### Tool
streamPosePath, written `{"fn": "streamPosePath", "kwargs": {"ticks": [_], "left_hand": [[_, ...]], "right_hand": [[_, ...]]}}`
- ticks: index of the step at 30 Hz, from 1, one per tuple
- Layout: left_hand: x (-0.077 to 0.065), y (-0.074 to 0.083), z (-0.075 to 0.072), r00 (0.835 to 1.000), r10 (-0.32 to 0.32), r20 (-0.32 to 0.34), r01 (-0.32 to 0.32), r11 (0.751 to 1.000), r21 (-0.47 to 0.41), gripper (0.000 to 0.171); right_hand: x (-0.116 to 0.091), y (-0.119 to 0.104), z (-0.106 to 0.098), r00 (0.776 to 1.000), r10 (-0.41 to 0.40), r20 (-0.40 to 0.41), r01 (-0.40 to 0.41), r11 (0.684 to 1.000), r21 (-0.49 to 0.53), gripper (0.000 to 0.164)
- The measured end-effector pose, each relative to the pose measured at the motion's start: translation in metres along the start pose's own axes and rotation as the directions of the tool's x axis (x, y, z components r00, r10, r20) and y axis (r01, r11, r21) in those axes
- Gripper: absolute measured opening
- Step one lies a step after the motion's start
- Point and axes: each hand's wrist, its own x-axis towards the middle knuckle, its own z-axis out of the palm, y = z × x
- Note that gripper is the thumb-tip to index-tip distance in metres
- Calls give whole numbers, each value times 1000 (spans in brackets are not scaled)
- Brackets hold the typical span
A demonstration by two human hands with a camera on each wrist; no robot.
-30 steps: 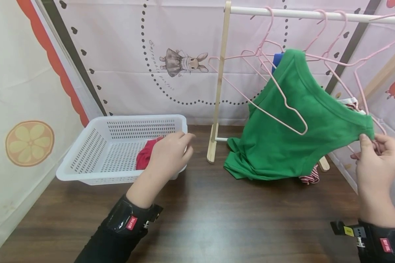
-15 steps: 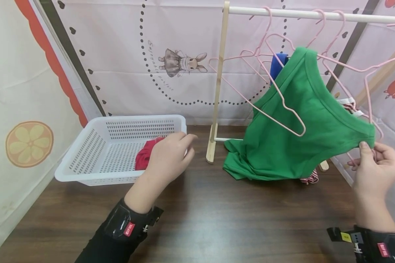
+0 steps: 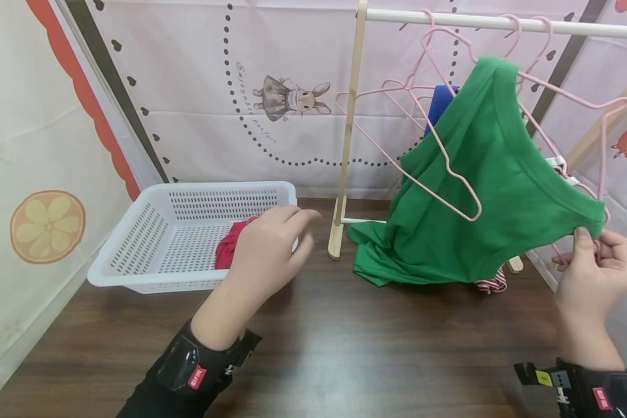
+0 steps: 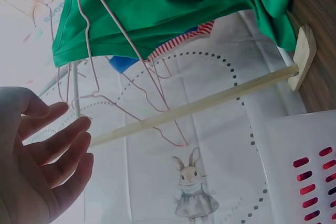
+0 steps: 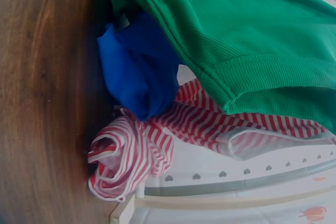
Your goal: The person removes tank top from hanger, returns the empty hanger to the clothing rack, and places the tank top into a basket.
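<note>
In the head view my right hand [image 3: 598,278] pinches one shoulder strap of a green tank top [image 3: 480,191]. A tilted pink hanger [image 3: 559,90] runs through the top, one end poking out beyond the other strap. The top hangs in front of the rack, its lower left part near the tabletop. My left hand [image 3: 269,249] hovers at the right end of a white basket [image 3: 120,273], fingers loosely bent. In the left wrist view the left hand [image 4: 47,156] holds nothing. A red garment [image 3: 230,244] lies in the basket, partly behind that hand.
A wooden rack post [image 3: 350,128] carries a white rail [image 3: 460,20] with several pink hangers. A bare hanger [image 3: 378,142] overlaps the green top. Behind it are a blue garment [image 5: 139,66] and a red-and-white striped garment [image 5: 126,156]. Printed cloth walls surround the brown tabletop [image 3: 345,348].
The tilted hanger has slid further out past the green top's upper strap, and that strap has moved up and right. My right hand keeps its pinch; the left hand has barely moved.
</note>
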Motion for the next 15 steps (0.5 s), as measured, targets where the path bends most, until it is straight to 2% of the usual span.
{"fn": "streamPosePath", "kwargs": {"ticks": [3,5,9,15], "left_hand": [[1,0,-3,999,-7,-47,6,1000,-26,23],[1,-1,-5,997,-12,-82,9,999,-40,23],[2,-4,-10,985,-27,-171,13,997,-80,25],[4,-7,-17,958,-43,-282,6,991,-131,28]], "right_hand": [[0,-3,1,999,-31,33,30,999,38,10],[-1,-5,3,996,-71,53,63,989,133,8],[-1,-10,9,990,-118,77,89,948,307,9],[-3,-17,15,986,-142,85,104,931,350,18]]}}
